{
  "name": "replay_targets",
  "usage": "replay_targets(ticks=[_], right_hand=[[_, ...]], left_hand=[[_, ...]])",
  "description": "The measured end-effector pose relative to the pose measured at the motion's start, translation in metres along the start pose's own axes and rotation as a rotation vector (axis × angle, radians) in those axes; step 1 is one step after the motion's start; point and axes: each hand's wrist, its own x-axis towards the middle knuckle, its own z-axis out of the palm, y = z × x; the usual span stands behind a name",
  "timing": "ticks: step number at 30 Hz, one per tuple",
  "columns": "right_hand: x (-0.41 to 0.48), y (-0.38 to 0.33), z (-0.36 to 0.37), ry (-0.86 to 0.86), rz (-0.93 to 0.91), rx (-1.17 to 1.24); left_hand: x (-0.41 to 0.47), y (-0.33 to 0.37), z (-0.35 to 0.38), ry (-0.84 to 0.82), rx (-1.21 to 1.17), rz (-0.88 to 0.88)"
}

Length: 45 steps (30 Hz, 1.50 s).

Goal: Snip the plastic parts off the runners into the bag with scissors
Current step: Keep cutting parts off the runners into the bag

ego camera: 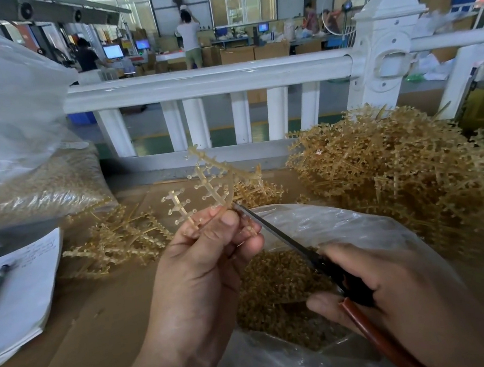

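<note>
My left hand (204, 263) pinches a translucent amber runner (205, 187) with small round parts along its branches, held upright above the clear plastic bag (345, 226). My right hand (397, 283) grips scissors (286, 241) with dark blades and reddish-brown handles. The blade tips reach the base of the runner just by my left thumb and fingers. The bag lies open below both hands and holds a heap of cut amber parts (276, 282).
A big pile of uncut runners (408, 170) sits at the right, a smaller pile (120, 242) at the left. A notepad with a pen (11, 288) lies far left. A filled plastic sack (42, 185) stands back left, a white railing (208, 81) beyond.
</note>
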Motion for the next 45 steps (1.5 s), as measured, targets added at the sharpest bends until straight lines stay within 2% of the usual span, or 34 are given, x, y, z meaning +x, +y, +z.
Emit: replay_targets(ticks=[17, 26, 33, 39, 45], right_hand=[[-0.0004, 0.0046, -0.0031, -0.006, -0.052, 0.054], [-0.0011, 0.0039, -0.0018, -0.014, -0.009, 0.094], [0.0003, 0.0045, -0.0025, -0.018, -0.004, 0.025], [0.0044, 0.0043, -0.0057, 0.054, -0.053, -0.128], [0.0013, 0.0065, -0.0034, 0.075, -0.031, -0.143]], left_hand=[[-0.0008, -0.0001, 0.0006, -0.032, 0.008, 0.008], [-0.0006, 0.0003, 0.0018, -0.011, 0.002, -0.002], [0.001, 0.0015, 0.0, -0.015, 0.018, -0.002], [0.0028, 0.0003, -0.0044, -0.009, 0.089, 0.032], [0.0049, 0.0045, -0.0081, -0.047, 0.127, 0.075]])
